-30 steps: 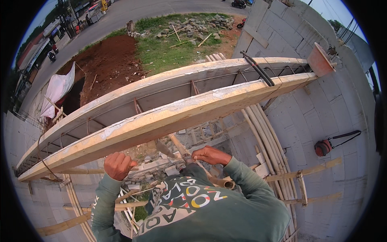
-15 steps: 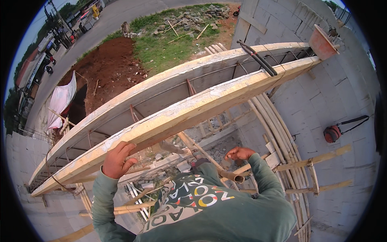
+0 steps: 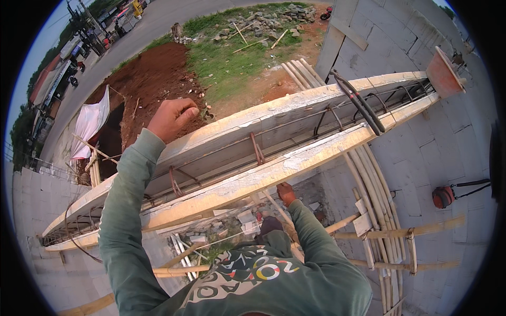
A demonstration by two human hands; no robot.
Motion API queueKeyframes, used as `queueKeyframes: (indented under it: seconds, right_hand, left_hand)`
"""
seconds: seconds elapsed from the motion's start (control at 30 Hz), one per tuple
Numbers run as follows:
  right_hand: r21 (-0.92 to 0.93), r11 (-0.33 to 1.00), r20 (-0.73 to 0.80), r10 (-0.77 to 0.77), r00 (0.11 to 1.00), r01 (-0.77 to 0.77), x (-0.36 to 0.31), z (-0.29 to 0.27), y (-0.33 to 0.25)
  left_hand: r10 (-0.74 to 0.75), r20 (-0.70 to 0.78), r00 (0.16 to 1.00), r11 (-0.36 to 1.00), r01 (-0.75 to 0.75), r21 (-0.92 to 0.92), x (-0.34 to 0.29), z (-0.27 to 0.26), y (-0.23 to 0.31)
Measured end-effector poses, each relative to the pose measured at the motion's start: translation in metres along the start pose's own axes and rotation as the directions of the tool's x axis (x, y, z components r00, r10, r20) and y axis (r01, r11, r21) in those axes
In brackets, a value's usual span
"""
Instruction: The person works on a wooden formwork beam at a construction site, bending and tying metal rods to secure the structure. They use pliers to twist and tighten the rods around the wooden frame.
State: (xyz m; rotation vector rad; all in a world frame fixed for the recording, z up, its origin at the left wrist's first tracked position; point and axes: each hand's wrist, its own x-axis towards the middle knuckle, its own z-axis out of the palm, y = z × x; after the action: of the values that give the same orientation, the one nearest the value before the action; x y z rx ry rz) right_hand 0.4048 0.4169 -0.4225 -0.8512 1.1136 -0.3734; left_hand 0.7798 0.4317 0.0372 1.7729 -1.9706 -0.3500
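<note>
A long wooden formwork trough crosses in front of me, made of a far board (image 3: 274, 111) and a near board (image 3: 295, 167). Between them runs a cage of steel rebar (image 3: 256, 148). My left hand (image 3: 171, 120) is raised over the far board, its fingers curled in; whatever they may hold is hidden. Below the near board's edge, my right hand (image 3: 286, 194) is closed, and its grip is partly out of sight. Across both boards at the right lies a black tool with two long bars (image 3: 358, 102).
A reddish bucket (image 3: 446, 72) sits tilted at the trough's right end. Bamboo poles (image 3: 377, 200) stand and cross below me at right. A red and black bag (image 3: 443, 197) hangs on the block wall (image 3: 416, 152). Beyond the trough are red soil (image 3: 150, 79) and grass.
My left hand has left the near board and risen past the far one. My right hand has moved left and up, close under the near board. The view has shifted a little.
</note>
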Motion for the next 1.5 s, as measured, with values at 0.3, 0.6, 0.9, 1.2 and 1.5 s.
queueKeyframes:
  seconds: [0.3,0.6,0.9,1.2,1.5]
  right_hand:
    - [0.169,0.985,-0.023,0.04,0.999,-0.036,0.075,0.053,-0.05]
    - [0.05,0.997,-0.086,-0.048,0.995,0.052,0.094,0.054,-0.056]
    - [-0.062,0.99,-0.1,-0.134,0.986,0.128,0.085,0.051,-0.065]
    - [-0.235,0.919,-0.025,-0.331,0.943,0.316,0.05,0.041,-0.057]
    - [-0.366,0.817,0.057,-0.458,0.887,0.445,-0.057,0.011,-0.005]
  left_hand:
    - [-0.503,0.577,0.643,0.83,0.174,0.53,0.13,0.104,-0.056]
    - [-0.413,0.541,0.733,0.907,0.28,0.314,0.131,0.15,-0.093]
    - [0.026,0.687,0.726,0.901,0.281,-0.331,0.13,0.138,-0.071]
    - [-0.131,0.326,0.936,0.756,0.307,-0.579,0.137,0.133,-0.089]
    - [-0.236,-0.101,0.966,0.81,0.139,-0.569,0.135,0.105,-0.076]
